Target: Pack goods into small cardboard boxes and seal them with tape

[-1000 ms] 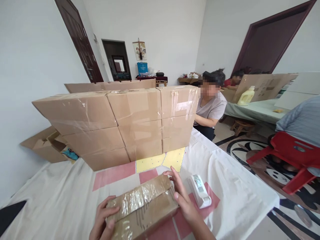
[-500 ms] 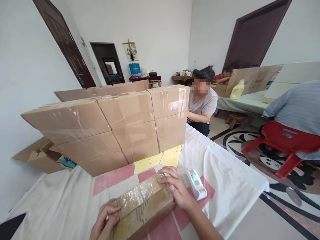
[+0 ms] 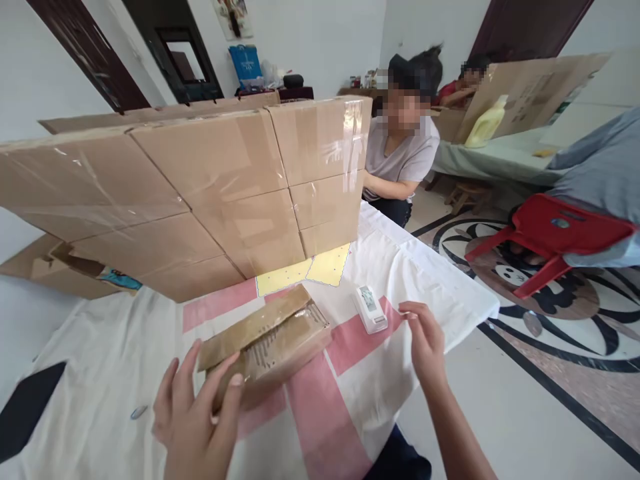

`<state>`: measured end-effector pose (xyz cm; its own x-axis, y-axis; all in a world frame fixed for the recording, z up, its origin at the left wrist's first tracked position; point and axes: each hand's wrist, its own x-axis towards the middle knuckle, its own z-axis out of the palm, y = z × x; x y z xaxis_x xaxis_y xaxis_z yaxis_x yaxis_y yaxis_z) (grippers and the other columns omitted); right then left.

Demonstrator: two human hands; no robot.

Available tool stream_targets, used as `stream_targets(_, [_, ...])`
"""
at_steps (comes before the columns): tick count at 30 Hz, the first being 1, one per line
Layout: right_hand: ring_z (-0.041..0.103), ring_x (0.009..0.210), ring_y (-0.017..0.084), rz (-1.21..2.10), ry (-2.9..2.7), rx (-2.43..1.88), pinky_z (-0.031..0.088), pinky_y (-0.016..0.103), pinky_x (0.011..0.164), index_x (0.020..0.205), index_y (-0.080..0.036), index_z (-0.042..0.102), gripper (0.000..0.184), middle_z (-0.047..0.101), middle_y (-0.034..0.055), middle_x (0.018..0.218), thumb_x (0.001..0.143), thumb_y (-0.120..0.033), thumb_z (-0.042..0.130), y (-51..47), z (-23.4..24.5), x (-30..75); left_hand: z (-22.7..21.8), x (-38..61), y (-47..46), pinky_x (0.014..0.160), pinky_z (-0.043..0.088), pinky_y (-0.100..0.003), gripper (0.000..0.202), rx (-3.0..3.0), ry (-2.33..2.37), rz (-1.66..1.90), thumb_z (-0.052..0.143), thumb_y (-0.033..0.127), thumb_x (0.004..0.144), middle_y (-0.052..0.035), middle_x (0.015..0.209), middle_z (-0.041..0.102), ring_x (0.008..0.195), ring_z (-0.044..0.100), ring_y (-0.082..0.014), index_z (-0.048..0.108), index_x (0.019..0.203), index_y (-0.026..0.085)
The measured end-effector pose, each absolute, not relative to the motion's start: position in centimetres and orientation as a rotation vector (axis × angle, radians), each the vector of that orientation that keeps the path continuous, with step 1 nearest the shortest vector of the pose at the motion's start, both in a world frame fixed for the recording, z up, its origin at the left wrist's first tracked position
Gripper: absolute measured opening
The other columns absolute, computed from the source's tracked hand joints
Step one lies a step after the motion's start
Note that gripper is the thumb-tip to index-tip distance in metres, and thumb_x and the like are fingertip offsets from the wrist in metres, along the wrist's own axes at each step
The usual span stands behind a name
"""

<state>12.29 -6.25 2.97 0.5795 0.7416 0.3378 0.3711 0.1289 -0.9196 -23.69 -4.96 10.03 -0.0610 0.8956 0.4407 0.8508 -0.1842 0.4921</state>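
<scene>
A long brown cardboard box (image 3: 280, 340), its top flap lined with shiny tape and slightly raised along the edge, lies at an angle on the tablecloth. At its near left end is my left hand (image 3: 197, 407), fingers spread and touching the box's top and edge without wrapping round it. My right hand (image 3: 425, 340) hovers off the box, to the right, fingers stretched towards the left, with nothing visible in them. Between that hand and the box lies a small white plastic device (image 3: 371, 310) with a greyish window.
A wall of taped cardboard boxes (image 3: 235, 173) stands along the table's far side. Yellow patterned sheets (image 3: 305, 270) lie at its foot. A person (image 3: 400, 143) crouches beyond the right end. A black flat object (image 3: 30, 407) and a small oval item (image 3: 139, 412) lie left. A red stool (image 3: 565, 227) stands right.
My right hand has let go of the box's far end and moved right. The left hand has loosened and spread its fingers. The view has tilted down.
</scene>
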Motion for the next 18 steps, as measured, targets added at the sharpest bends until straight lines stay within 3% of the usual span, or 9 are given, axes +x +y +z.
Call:
stream_targets(3, [0.061,0.106,0.027,0.620,-0.869,-1.377,0.058,0.044,0.088,0.104,-0.023,0.067,0.031,0.061,0.0098,0.112,0.099,-0.048,0.049,-6.1,3.1,14.5,9.9,-18.1,-6.1,0.111,0.041,-0.052,0.029,2.396,1.455,1.355,0.061,0.024,0.087,-0.0074,0.129,0.062,0.125,0.056,-0.0302,0.064,0.116,0.030])
stream_targets(5, [0.060,0.109,0.026,0.785,-0.839,-1.277,0.060,0.042,0.086,0.108,-0.022,0.064,0.034,0.058,0.0102,0.118,0.099,-0.051,0.048,-5.2,3.5,14.9,8.7,-13.3,-5.3,0.097,0.051,-0.041,0.039,2.634,0.847,1.265,0.060,0.018,0.086,-0.0053,0.113,0.069,0.105,0.065,-0.0238,0.060,0.123,0.030])
stream_targets(7, [0.059,0.112,0.025,0.896,-0.852,-1.241,0.061,0.040,0.086,0.111,-0.022,0.062,0.037,0.057,0.0106,0.123,0.099,-0.054,0.047,-3.9,4.1,14.8,6.8,-8.5,-3.4,0.101,0.050,-0.043,0.048,2.771,0.713,0.972,0.063,0.028,0.088,-0.0079,0.129,0.065,0.117,0.062,-0.0270,0.055,0.135,0.029])
stream_targets(9, [0.059,0.113,0.024,0.986,-0.875,-1.246,0.062,0.037,0.084,0.115,-0.022,0.060,0.041,0.057,0.0108,0.123,0.099,-0.057,0.046,-2.6,4.6,14.5,4.7,-4.6,-0.7,0.113,0.041,-0.051,0.068,2.731,0.795,0.719,0.070,0.039,0.083,-0.0118,0.156,0.043,0.145,0.040,-0.0347,0.046,0.145,0.027])
stream_targets(11, [0.058,0.115,0.025,1.052,-0.904,-1.275,0.063,0.035,0.080,0.119,-0.023,0.059,0.045,0.055,0.0112,0.125,0.098,-0.060,0.046,-1.6,5.1,14.0,2.8,-2.2,1.9,0.120,0.032,-0.054,0.080,2.637,0.946,0.639,0.074,0.043,0.080,-0.0142,0.164,0.030,0.153,0.024,-0.0362,0.041,0.149,0.021])
stream_targets(15, [0.051,0.126,0.028,1.043,-0.902,-1.368,0.065,0.034,0.074,0.124,-0.027,0.057,0.047,0.046,0.0105,0.139,0.096,-0.062,0.047,-1.0,5.6,13.3,0.1,-0.9,4.3,0.119,0.036,-0.051,0.087,2.442,1.086,0.599,0.082,0.048,0.068,-0.0112,0.166,0.027,0.151,0.030,-0.0352,0.045,0.144,0.024])
stream_targets(18, [0.051,0.123,0.028,1.000,-0.801,-1.416,0.065,0.036,0.073,0.119,-0.027,0.059,0.037,0.045,0.0094,0.138,0.092,-0.052,0.053,-1.1,5.7,12.9,-0.6,-1.1,4.2,0.118,0.038,-0.050,0.084,2.403,1.087,0.650,0.080,0.044,0.070,-0.0092,0.166,0.028,0.147,0.036,-0.0339,0.046,0.145,0.028])
